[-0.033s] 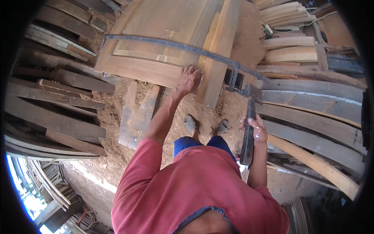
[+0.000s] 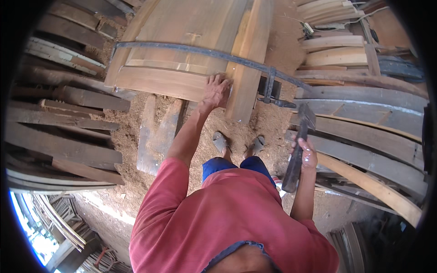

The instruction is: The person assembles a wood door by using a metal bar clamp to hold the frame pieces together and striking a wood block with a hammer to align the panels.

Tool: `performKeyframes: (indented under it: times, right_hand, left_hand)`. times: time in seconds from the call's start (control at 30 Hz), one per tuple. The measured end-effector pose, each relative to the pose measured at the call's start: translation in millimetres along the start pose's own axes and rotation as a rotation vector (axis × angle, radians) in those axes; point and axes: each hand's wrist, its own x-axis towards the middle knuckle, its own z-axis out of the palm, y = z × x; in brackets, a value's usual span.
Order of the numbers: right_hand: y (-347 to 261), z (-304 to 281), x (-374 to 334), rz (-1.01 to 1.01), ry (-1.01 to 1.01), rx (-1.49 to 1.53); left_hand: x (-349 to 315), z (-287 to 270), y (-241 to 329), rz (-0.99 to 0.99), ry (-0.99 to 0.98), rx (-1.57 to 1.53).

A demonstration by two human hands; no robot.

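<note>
A wooden panel like a door lies ahead of me, with a bottom rail and a right stile. A long metal bar clamp crosses it from left to right; its jaw and screw sit past the stile's right side. My left hand rests on the rail's right end against the stile, fingers spread. In my right hand is a hammer, gripped by its dark handle. The hammer head points away from me, to the right of the clamp screw and apart from it.
Stacked boards line the left side, and more planks are piled close to the right of the hammer. A flat wooden piece lies below the panel. Sawdust covers the floor around my sandalled feet.
The hammer has swung right, away from the clamp screw, with my right hand. My left hand stays on the rail. The whole view has shifted slightly.
</note>
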Motion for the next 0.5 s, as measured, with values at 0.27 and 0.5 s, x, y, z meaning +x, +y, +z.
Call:
performKeyframes:
  times: [0.27,0.5]
  right_hand:
    - [94.5,24.0,27.0,0.220,0.050,0.005]
    - [72.8,28.4,29.2,0.438,-0.272,0.206]
  left_hand:
    - [13.8,1.5,10.6,-0.022,-0.012,-0.047]
    - [15.0,-4.9,0.2,0.011,0.053,-0.055]
